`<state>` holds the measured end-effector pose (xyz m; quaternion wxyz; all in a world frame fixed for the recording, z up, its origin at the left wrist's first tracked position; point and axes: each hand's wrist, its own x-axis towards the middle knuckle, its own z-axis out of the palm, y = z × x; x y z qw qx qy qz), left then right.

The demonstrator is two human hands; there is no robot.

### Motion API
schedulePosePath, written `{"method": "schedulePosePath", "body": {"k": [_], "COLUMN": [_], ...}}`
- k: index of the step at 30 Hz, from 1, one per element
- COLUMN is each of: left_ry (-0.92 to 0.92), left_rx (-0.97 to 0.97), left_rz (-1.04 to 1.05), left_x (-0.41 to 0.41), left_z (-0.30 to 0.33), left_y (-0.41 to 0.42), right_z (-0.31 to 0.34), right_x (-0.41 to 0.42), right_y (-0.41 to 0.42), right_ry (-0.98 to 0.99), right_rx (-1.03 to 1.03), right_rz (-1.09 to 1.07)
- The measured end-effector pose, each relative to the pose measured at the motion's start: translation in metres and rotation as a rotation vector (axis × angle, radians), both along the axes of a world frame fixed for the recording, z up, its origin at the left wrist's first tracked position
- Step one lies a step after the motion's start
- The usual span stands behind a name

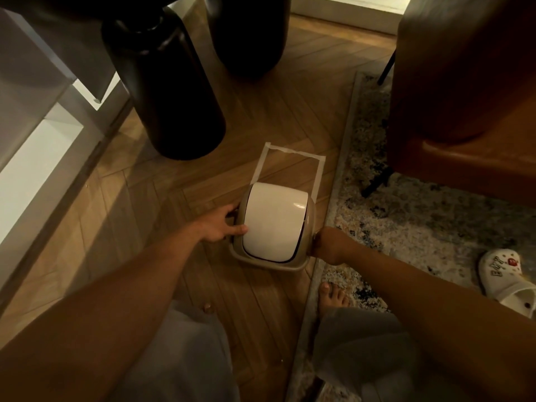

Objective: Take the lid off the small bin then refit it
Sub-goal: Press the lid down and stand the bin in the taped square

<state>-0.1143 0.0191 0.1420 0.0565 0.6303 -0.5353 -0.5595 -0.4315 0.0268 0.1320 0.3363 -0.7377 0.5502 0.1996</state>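
Note:
The small bin stands on the wooden floor, seen from above; only its lid shows. The lid (274, 221) has a beige rim (309, 219) and a white swing flap. My left hand (222, 224) grips the lid's left side, thumb lying on the flap's edge and fingers curled over the rim. On the opposite side my right hand (327, 245) presses against the lid's right rim, its fingers hidden behind the rim. The bin body is hidden under the lid.
A taped white outline (290, 163) marks the floor just beyond the bin. Two tall black vases (165, 91) stand farther back. A patterned rug (406, 227), a brown armchair (464, 97), a white clog (504, 274) and my bare foot (333, 297) lie to the right.

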Motion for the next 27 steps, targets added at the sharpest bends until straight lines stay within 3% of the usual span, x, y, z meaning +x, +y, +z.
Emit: {"method": "schedulePosePath", "body": {"k": [5, 9, 12, 16, 19, 27], "left_ry": [-0.052, 0.011, 0.023, 0.082, -0.020, -0.053], "left_rx": [-0.041, -0.165, -0.236, -0.266, -0.321, -0.350], "left_rz": [-0.039, 0.075, 0.134, 0.087, -0.002, 0.013], "left_x": [0.001, -0.013, -0.027, -0.042, -0.046, -0.055], "left_z": [0.007, 0.017, 0.022, 0.021, 0.018, 0.008], "left_y": [-0.005, -0.012, -0.018, -0.014, -0.012, -0.007], "right_z": [0.018, 0.041, 0.052, 0.047, 0.038, 0.013], "right_x": [0.003, 0.017, 0.033, 0.044, 0.045, 0.050], "right_y": [-0.022, -0.030, -0.021, -0.012, -0.009, -0.006], "right_ry": [0.024, -0.339, -0.461, -0.435, -0.383, -0.355], "right_rx": [-0.163, -0.348, -0.360, -0.295, -0.323, -0.467], "right_rz": [-0.201, -0.488, -0.370, -0.217, -0.134, -0.118]}}
